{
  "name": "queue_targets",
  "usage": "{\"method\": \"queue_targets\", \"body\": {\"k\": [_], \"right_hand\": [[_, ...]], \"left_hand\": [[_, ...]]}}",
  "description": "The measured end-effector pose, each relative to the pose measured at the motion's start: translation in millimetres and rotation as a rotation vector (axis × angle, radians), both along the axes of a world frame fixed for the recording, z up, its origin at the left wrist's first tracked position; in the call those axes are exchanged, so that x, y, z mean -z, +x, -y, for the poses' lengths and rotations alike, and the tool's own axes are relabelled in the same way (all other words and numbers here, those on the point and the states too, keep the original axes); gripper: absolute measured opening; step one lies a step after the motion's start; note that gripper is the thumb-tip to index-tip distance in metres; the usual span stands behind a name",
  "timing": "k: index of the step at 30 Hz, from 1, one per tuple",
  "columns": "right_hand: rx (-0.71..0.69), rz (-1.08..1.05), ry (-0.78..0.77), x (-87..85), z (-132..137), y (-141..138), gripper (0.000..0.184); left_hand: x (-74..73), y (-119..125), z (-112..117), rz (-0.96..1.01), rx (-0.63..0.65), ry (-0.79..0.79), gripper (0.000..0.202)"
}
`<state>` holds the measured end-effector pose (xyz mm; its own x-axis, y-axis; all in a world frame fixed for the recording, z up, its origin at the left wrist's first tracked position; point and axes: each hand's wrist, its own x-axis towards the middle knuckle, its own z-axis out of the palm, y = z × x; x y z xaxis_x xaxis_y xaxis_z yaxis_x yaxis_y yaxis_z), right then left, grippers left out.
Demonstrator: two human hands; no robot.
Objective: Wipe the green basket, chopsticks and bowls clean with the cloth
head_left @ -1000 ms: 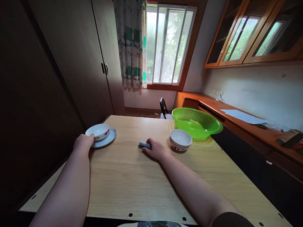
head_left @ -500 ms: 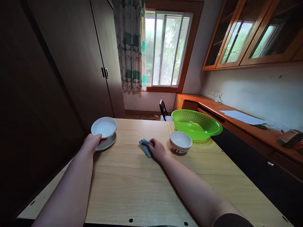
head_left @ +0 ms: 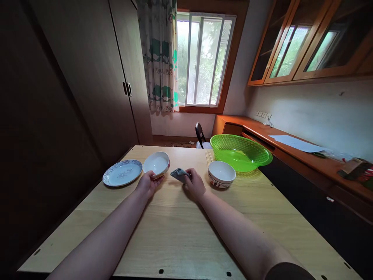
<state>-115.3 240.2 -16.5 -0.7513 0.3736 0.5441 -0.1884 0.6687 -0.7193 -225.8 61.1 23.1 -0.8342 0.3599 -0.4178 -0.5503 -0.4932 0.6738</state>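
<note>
My left hand (head_left: 149, 184) grips the near rim of a white bowl (head_left: 156, 162), thumb on top and fingers beneath; the bowl tilts a little above the table. My right hand (head_left: 194, 184) pinches a folded grey-blue cloth (head_left: 179, 174), which is raised just off the wood and close to the bowl's right side. Left of the held bowl lies an oval white plate (head_left: 122, 173) with a blue patterned rim. A second bowl, or a stack of them, white with a printed band (head_left: 222, 175), stands to the right of my right hand.
A large green plastic basket (head_left: 241, 155) sits at the table's far right corner, with chopsticks (head_left: 209, 157) beside it. The wooden table (head_left: 175, 233) has dark holes along its near edge. A dark wardrobe (head_left: 96, 77) borders the left, and a folding chair (head_left: 200, 134) stands beyond.
My left hand has carried the bowl rightward from over the plate, which is now uncovered. The cloth in my right hand has lifted off the table and turned.
</note>
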Motion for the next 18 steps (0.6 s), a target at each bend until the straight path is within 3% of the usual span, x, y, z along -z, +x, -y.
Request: {"method": "queue_targets", "body": {"k": [5, 10, 18], "right_hand": [[-0.001, -0.033, 0.005, -0.6, 1.7, 1.3, 0.013], [-0.047, 0.059, 0.002, -5.1, 1.8, 2.9, 0.015], [-0.004, 0.0, -0.297, -7.0, 3.9, -2.5, 0.024]], "left_hand": [[11.5, -0.5, 3.6, -0.053, 0.083, -0.017, 0.029], [20.8, -1.2, 3.7, -0.205, 0.115, -0.159, 0.032], [25.7, 1.8, 1.6, -0.418, 0.101, -0.324, 0.03]]}}
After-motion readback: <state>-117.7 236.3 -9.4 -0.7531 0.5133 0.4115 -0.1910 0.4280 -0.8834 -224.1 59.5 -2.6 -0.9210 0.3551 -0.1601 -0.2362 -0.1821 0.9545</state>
